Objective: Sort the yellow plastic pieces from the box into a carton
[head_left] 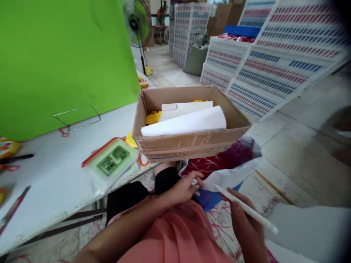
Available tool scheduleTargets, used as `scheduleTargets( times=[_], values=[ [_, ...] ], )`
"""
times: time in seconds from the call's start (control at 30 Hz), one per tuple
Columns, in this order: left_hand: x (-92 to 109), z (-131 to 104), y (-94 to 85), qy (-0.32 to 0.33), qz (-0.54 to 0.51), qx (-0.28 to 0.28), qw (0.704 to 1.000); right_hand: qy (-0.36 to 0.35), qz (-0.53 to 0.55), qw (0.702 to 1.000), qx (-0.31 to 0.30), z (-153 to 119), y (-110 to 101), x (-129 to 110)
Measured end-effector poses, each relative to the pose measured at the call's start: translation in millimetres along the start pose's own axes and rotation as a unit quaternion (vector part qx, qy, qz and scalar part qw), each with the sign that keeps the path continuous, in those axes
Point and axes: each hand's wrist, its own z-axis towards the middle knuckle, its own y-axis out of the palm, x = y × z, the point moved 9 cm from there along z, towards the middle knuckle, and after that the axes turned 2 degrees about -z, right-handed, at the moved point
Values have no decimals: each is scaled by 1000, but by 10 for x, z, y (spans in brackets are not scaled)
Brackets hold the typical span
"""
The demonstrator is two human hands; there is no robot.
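Note:
My right hand point(242, 215) is closed around a slim white stick-like tool point(251, 211), its narrow end pointing up and left. My left hand point(189, 186) is over my lap with its fingers curled together; something small and whitish shows between them, too small to name. Just beyond the hands stands an open cardboard box point(189, 144) holding white sheets point(189, 122) and yellow pieces point(153, 117). Under the box's right side lies a bag with dark red contents point(219, 160), its white edge near my left fingers.
A white table point(68, 153) on the left bears a stack of clear bags with a green printed label point(113, 160), a wire frame point(78, 118) and a green board point(63, 62). Plastic crates point(268, 73) stand at the back right, a fan point(134, 23) at the back.

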Motion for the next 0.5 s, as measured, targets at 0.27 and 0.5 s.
scheduleTargets(
  times=[0.27,0.5],
  values=[
    [379,-574,-209,-60,119,-63,989,-3,102,988,-118,2,651,-490],
    [741,-826,-320,-20,257,-53,965,-45,19,974,-221,-119,921,-697]
  ],
)
